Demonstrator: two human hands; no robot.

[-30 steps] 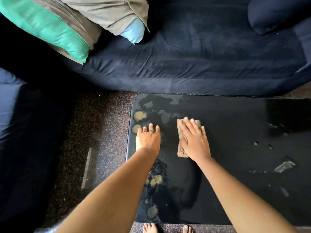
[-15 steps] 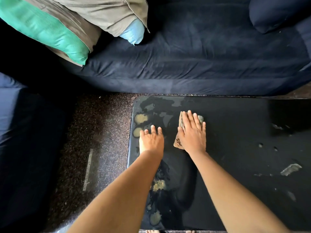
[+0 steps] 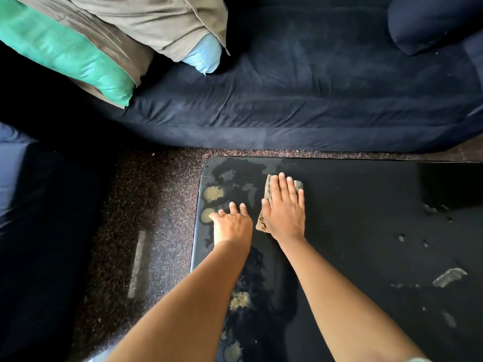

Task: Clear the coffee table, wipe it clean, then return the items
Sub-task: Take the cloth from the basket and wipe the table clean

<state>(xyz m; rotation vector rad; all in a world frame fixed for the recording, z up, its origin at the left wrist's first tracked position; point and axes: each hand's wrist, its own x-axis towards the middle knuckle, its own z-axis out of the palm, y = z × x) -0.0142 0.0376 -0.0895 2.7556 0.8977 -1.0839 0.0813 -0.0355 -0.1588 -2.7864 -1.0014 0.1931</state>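
Note:
A glossy black coffee table (image 3: 366, 231) fills the lower right of the head view. My right hand (image 3: 286, 210) lies flat with straight fingers on a folded brownish cloth (image 3: 269, 188), pressing it onto the tabletop near the far left corner. Most of the cloth is hidden under the palm. My left hand (image 3: 231, 226) rests flat on the table just left of it, fingers spread, close to the table's left edge. Pale smears and reflections mark the surface around both hands.
A dark blue sofa (image 3: 313, 95) runs along the table's far side, with green and beige cushions (image 3: 78, 48) at its left end. Another dark seat (image 3: 31, 218) stands to the left. Speckled brown floor (image 3: 146, 218) lies between them. Small light smudges (image 3: 448, 276) sit on the table's right part.
My right hand has pushed the cloth away from me, toward the table's far edge. My left hand stays planted on the table near the left edge.

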